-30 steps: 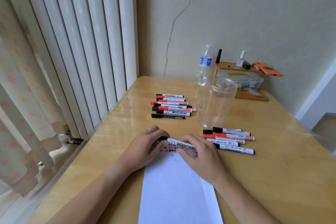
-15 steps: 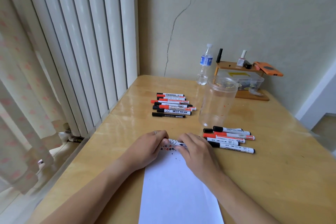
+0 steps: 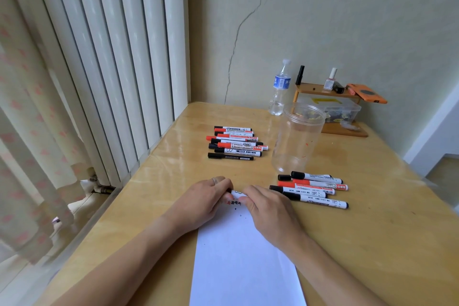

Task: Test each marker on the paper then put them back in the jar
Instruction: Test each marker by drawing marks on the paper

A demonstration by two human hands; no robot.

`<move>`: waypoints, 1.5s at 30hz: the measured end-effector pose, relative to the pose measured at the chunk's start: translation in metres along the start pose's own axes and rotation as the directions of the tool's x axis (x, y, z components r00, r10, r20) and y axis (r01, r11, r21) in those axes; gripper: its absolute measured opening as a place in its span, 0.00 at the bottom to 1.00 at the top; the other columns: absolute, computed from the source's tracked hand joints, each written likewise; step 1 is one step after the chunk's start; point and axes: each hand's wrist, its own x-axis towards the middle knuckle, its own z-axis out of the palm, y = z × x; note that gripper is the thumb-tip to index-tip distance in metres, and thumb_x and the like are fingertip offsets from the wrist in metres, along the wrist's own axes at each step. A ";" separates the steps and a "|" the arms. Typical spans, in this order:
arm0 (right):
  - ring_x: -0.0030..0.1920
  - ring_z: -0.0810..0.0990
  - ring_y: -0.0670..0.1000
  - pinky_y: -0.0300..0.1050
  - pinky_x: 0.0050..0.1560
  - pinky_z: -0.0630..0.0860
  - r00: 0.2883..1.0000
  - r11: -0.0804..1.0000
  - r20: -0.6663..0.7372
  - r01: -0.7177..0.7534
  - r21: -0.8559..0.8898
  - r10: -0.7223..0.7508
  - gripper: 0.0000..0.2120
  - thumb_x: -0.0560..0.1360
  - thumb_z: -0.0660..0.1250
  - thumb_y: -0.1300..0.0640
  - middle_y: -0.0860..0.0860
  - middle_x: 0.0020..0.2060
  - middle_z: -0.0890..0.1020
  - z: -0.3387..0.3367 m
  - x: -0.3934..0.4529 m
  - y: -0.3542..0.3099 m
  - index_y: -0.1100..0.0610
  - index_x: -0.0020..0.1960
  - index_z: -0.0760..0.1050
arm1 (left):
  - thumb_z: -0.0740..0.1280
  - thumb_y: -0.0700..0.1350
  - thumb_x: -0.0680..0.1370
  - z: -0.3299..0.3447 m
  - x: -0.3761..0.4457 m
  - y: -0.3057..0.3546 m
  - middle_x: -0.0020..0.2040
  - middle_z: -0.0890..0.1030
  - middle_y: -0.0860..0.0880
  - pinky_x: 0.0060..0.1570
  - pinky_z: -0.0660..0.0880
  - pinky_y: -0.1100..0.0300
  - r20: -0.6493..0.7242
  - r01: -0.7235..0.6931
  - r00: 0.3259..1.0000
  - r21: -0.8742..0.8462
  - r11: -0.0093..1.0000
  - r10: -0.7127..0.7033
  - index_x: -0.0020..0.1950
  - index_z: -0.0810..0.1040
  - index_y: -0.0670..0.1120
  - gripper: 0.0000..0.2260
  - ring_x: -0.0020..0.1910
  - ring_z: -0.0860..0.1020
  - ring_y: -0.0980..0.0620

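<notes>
A white whiteboard marker (image 3: 237, 193) lies crosswise between my hands, just above the top edge of the white paper (image 3: 246, 263). My left hand (image 3: 207, 200) grips its left end and my right hand (image 3: 267, 208) grips its body; only a short white piece shows between them. Small red and black test marks (image 3: 234, 204) sit at the paper's top. The clear plastic jar (image 3: 296, 138) stands open and holds no markers, behind my right hand. A pile of several markers (image 3: 236, 143) lies far left; another group of several markers (image 3: 313, 189) lies right of my hands.
A water bottle (image 3: 280, 88), a small wooden shelf (image 3: 325, 93) with bottles and an orange case, and a clear box (image 3: 340, 110) stand at the table's back against the wall. White vertical blinds (image 3: 111, 57) and a curtain line the left side.
My hands have come closer together along the marker, so less of its white body shows than a second ago. The piles and the jar have not moved.
</notes>
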 end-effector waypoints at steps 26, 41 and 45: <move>0.50 0.79 0.60 0.57 0.57 0.71 0.869 0.855 -0.207 -0.486 -0.181 0.450 0.12 0.69 0.70 0.64 0.51 0.48 0.78 -0.023 -0.016 0.065 0.54 0.50 0.84 | 0.62 0.53 0.82 -0.001 0.000 -0.001 0.64 0.80 0.63 0.70 0.68 0.53 0.017 0.018 1.000 -0.091 0.996 -0.016 0.59 0.84 0.57 0.12 0.69 0.70 0.69; 0.48 0.76 0.60 0.53 0.47 0.71 0.820 0.806 -0.300 -0.555 -0.205 0.488 0.16 0.66 0.73 0.73 0.53 0.47 0.78 -0.026 -0.014 0.058 0.55 0.46 0.81 | 0.62 0.50 0.83 -0.002 0.001 -0.001 0.60 0.81 0.61 0.65 0.70 0.61 0.015 0.020 1.000 -0.105 0.994 -0.019 0.58 0.84 0.54 0.12 0.65 0.74 0.66; 0.48 0.76 0.60 0.53 0.45 0.72 0.834 0.820 -0.294 -0.532 -0.209 0.466 0.14 0.65 0.72 0.71 0.53 0.46 0.78 -0.023 -0.014 0.058 0.55 0.46 0.81 | 0.62 0.50 0.83 -0.002 0.000 -0.001 0.60 0.81 0.61 0.64 0.70 0.63 0.023 0.029 0.999 -0.112 0.993 -0.026 0.58 0.84 0.55 0.12 0.65 0.75 0.65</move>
